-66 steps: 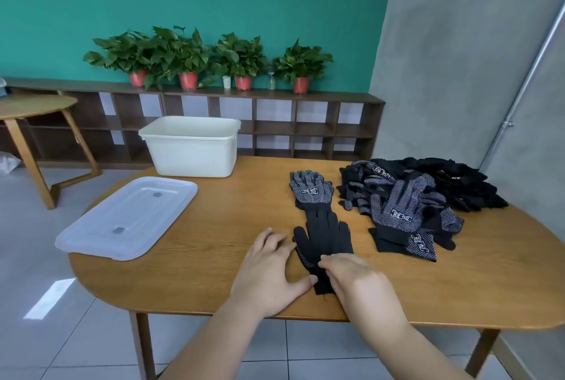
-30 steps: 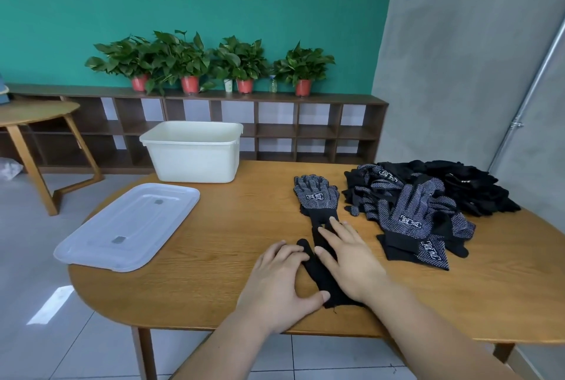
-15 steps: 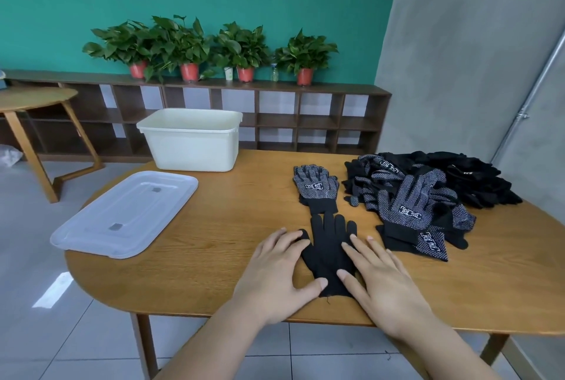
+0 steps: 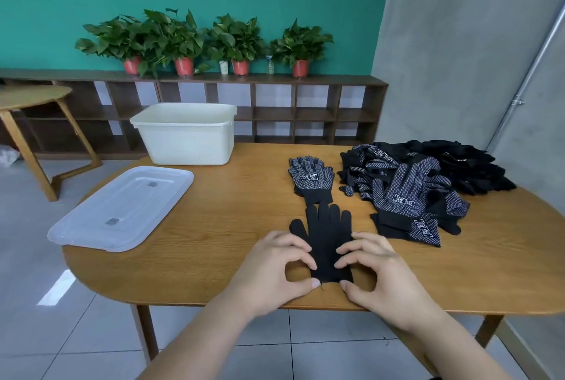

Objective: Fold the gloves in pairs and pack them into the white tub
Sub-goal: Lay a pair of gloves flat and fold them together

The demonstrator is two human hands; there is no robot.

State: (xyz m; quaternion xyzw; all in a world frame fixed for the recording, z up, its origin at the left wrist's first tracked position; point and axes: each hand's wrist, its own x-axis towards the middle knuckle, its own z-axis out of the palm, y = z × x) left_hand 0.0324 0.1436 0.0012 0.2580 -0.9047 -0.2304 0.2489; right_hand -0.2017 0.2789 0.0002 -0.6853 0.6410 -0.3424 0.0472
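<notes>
Flanking black glove (image 4: 327,231), hands (image 4: 270,272) (image 4: 380,272) pinch its edges.

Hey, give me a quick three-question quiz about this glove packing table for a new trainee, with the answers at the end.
1. True or false: the clear plastic lid sits closed on the white plastic tub.
2. Where does the loose pile of black dotted gloves lie? A) inside the tub B) on the right side of the wooden table C) on the lid
3. Which hands grip the plain black knit glove near the table's front edge?

Key
1. False: the lid lies flat on the table, apart from the tub.
2. B
3. Both: the left hand and the right hand pinch its cuff end from either side.
</notes>
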